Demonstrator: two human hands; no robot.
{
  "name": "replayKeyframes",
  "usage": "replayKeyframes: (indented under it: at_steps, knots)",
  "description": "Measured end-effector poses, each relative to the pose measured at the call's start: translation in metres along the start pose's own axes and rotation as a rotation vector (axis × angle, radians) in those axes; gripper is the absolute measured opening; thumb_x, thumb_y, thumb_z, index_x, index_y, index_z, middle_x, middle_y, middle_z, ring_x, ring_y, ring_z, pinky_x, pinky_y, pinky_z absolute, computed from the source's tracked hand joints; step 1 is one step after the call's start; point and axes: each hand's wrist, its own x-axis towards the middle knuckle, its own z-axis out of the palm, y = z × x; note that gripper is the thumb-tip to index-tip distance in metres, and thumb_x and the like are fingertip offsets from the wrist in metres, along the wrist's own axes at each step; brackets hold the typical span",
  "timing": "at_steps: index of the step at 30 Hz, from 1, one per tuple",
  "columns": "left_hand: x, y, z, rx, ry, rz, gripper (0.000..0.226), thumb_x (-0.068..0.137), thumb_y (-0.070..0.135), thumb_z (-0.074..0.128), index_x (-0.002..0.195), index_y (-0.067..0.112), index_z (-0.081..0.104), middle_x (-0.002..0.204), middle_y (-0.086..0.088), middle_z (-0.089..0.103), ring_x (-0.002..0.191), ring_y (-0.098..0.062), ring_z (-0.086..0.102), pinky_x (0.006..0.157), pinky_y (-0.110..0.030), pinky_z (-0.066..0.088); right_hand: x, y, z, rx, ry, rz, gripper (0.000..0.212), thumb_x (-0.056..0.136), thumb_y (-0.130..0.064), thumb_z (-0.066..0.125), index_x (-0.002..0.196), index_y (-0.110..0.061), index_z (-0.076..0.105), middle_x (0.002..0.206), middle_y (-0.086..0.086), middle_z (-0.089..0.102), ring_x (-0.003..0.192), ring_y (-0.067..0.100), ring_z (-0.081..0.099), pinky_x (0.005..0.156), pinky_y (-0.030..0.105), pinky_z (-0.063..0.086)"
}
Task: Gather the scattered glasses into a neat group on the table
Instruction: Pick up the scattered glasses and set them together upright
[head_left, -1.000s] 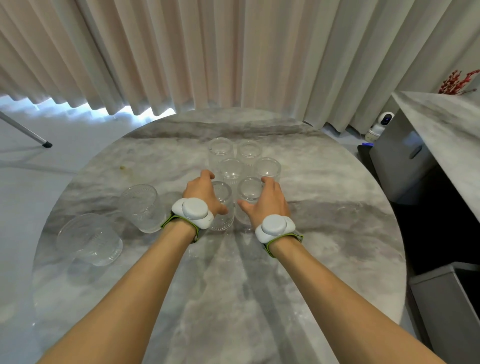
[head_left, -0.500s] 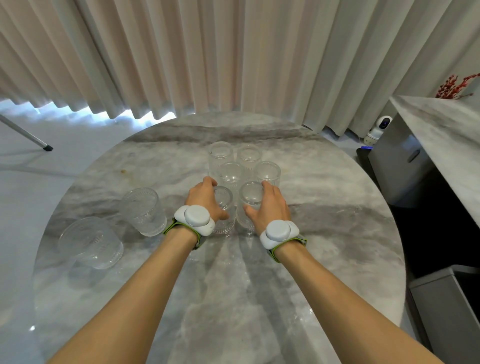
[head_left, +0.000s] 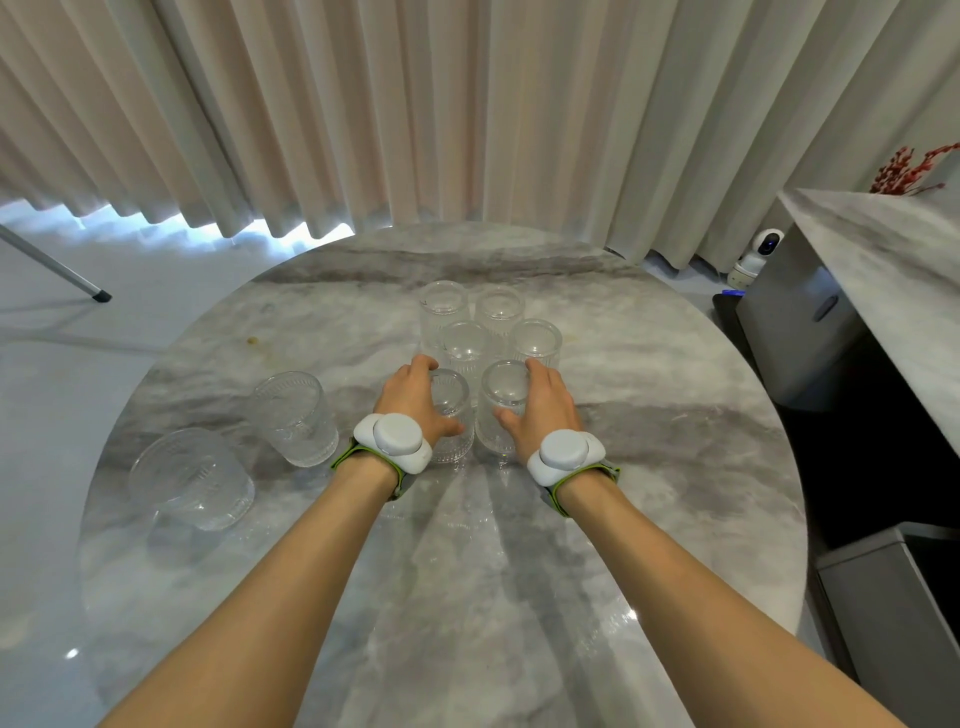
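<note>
I see both hands out over the round marble table (head_left: 649, 467), each wrapped round a ribbed glass tumbler just above the frame's centre. My left hand (head_left: 410, 397) curls about the left front tumbler (head_left: 451, 415), fingers on its far side, thumb on the near side. My right hand (head_left: 540, 405) grips the right front tumbler (head_left: 501, 402) the same way. These two stand side by side, nearly touching, at the near edge of the cluster of four tumblers (head_left: 488, 325) packed close behind them. Two wider glasses sit apart toward the left of the frame: one ribbed glass (head_left: 293, 415) near my left wrist, the other, a low wide glass (head_left: 189, 480), further down-left near the table's edge. White sensor pucks ride both wrists
</note>
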Motion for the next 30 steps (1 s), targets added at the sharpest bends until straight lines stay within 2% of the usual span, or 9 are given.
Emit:
replayKeyframes:
  at_steps: [9, 18, 23, 26, 30]
  knots:
    - [0.001, -0.001, 0.002, 0.002, 0.010, 0.009, 0.088, 0.065, 0.025, 0.087, 0.137, 0.009, 0.040, 0.136, -0.012, 0.053, 0.126, -0.029, 0.051, 0.101, -0.037, 0.045, 0.003, 0.003, -0.001, -0.001, -0.020, -0.012, 0.071, 0.088, -0.021, 0.067, 0.147, -0.011, 0.030, 0.148, 0.009, 0.038, 0.133, 0.027, 0.044, 0.103, 0.033, 0.038]
    - [0.000, -0.001, 0.003, -0.023, 0.006, 0.006, 0.089, 0.065, 0.024, 0.086, 0.139, 0.009, 0.038, 0.139, -0.013, 0.050, 0.128, -0.029, 0.049, 0.103, -0.037, 0.044, 0.002, 0.006, -0.001, 0.014, -0.007, -0.006, 0.073, 0.086, -0.021, 0.068, 0.148, -0.011, 0.030, 0.148, 0.008, 0.038, 0.134, 0.025, 0.043, 0.104, 0.028, 0.036]
    - [-0.005, 0.000, -0.004, -0.019, -0.057, -0.010, 0.095, 0.066, 0.018, 0.086, 0.143, 0.010, 0.032, 0.142, -0.013, 0.046, 0.132, -0.030, 0.046, 0.106, -0.037, 0.042, 0.000, 0.001, -0.003, 0.041, 0.009, -0.003, 0.074, 0.084, -0.022, 0.070, 0.146, -0.010, 0.032, 0.148, 0.011, 0.035, 0.135, 0.028, 0.040, 0.105, 0.031, 0.036]
    - [-0.011, -0.003, -0.019, -0.003, -0.055, -0.011, 0.093, 0.068, 0.012, 0.083, 0.144, 0.012, 0.031, 0.144, -0.013, 0.045, 0.131, -0.031, 0.046, 0.105, -0.038, 0.043, -0.005, -0.013, -0.006, 0.046, 0.105, -0.052, 0.066, 0.083, -0.021, 0.067, 0.142, -0.010, 0.039, 0.144, 0.009, 0.038, 0.132, 0.027, 0.041, 0.103, 0.032, 0.039]
    - [-0.015, -0.015, -0.059, 0.021, 0.030, 0.017, 0.075, 0.075, 0.009, 0.075, 0.141, 0.013, 0.040, 0.141, -0.012, 0.050, 0.128, -0.030, 0.049, 0.101, -0.037, 0.044, -0.015, -0.042, -0.011, 0.048, 0.186, -0.206, 0.049, 0.084, -0.017, 0.062, 0.132, -0.011, 0.051, 0.136, 0.005, 0.047, 0.125, 0.024, 0.047, 0.098, 0.027, 0.039]
